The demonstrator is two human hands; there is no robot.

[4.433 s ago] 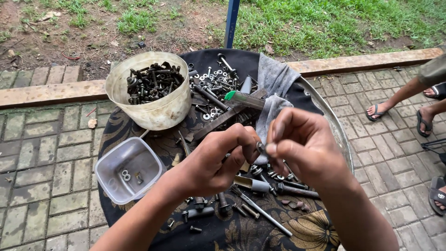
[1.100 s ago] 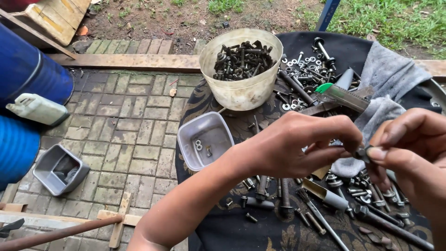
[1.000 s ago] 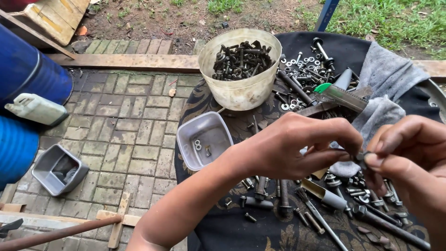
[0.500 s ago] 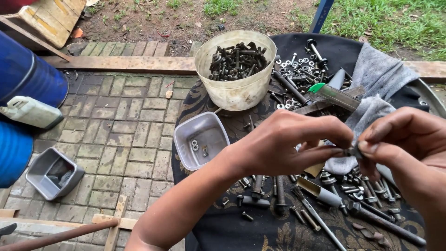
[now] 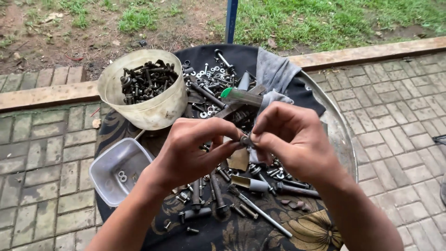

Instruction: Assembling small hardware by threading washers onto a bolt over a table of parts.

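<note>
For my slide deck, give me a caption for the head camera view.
Left hand and right hand pinch a small metal fastener above scattered bolts.

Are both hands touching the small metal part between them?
Touching. The head view shows left hand and right hand fingertips pinching the small metal part.

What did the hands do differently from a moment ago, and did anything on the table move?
The left hand and right hand have shifted toward the middle of the view and still pinch the same small metal part between their fingertips. Nothing was let go. The round tub of bolts, the small square container and the grey rag stayed put.
</note>
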